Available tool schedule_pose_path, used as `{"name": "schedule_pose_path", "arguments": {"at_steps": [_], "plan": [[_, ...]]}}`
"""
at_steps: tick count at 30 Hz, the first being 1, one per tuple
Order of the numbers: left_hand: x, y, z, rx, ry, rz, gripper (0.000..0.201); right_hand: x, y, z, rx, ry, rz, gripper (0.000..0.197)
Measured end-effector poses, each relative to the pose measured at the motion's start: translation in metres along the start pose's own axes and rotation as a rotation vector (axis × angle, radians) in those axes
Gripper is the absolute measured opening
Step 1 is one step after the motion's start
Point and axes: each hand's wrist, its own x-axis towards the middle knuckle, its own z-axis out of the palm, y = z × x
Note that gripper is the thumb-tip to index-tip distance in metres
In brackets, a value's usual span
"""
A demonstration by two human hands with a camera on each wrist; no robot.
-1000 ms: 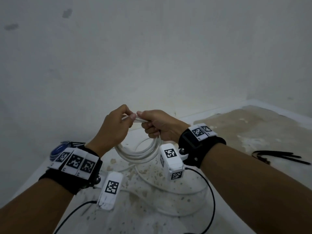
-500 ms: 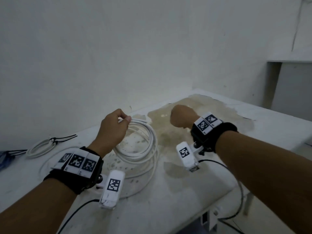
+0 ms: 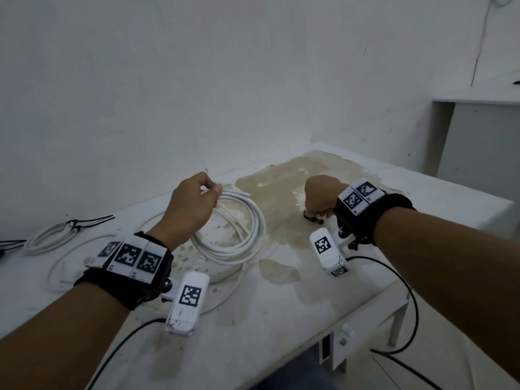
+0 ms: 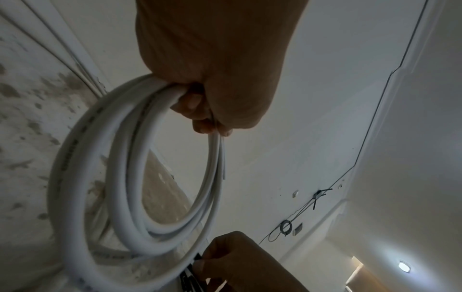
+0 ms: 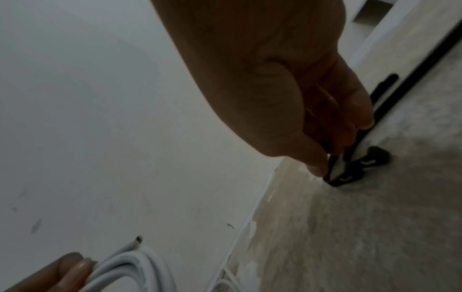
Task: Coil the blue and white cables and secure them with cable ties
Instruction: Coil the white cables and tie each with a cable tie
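A stained white table (image 3: 281, 319) stands against a wall (image 3: 253, 80). The left hand (image 3: 191, 209) grips the white coil (image 3: 253, 237) at its top, its loops hanging to the tabletop. To the right, the right hand (image 3: 320, 198) pinches black ties (image 3: 312, 218) lying on the table. A tied coil (image 3: 50, 237) lies far left.

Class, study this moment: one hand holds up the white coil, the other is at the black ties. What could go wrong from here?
1. The left hand grips the white coil at one spot only; the loops may spring apart.
2. The right hand pinches several black cable ties at once; it may lift more than one.
3. Loose white cable trails on the table and may snag.
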Motion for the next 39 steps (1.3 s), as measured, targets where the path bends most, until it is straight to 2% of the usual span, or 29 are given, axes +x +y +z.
{"name": "schedule_pose_path", "arguments": {"at_steps": [8,11,15,18,22,25,27,29,33,35,39], "plan": [[0.003,-0.006,-0.009,-0.058,0.025,0.000,0.018,0.009,-0.009,-0.043,0.110,0.268,0.030,0.031],[0.002,-0.007,-0.012,-0.083,0.030,0.034,0.018,0.016,-0.022,-0.050,0.203,0.364,0.047,0.013],[0.002,-0.013,-0.020,-0.133,0.028,0.071,0.019,0.029,-0.062,-0.053,0.437,0.528,-0.067,0.007],[0.004,-0.024,-0.033,-0.158,0.045,0.089,0.018,0.039,-0.113,-0.057,0.795,0.474,-0.168,0.012],[0.006,-0.050,-0.063,-0.123,0.120,0.083,0.019,0.054,-0.196,-0.057,1.181,0.253,-0.274,0.016],[0.011,-0.080,-0.092,-0.036,0.205,0.034,0.020,0.070,-0.250,-0.052,1.320,0.000,-0.336,0.026],[0.015,-0.104,-0.112,-0.004,0.254,-0.013,0.019,0.080,-0.278,-0.045,1.332,-0.102,-0.405,0.025],[0.019,-0.127,-0.127,0.012,0.281,-0.055,0.019,0.093,-0.301,-0.037,1.336,-0.089,-0.475,0.024],[0.034,-0.156,-0.136,0.058,0.279,-0.103,0.016,0.120,-0.333,-0.023,1.074,0.151,-0.595,0.024],[0.044,-0.164,-0.134,0.055,0.283,-0.097,0.016,0.131,-0.339,-0.018,1.005,0.190,-0.650,0.026],[0.059,-0.169,-0.128,0.064,0.247,-0.059,0.020,0.147,-0.339,-0.008,1.013,0.259,-0.642,0.027]]}}
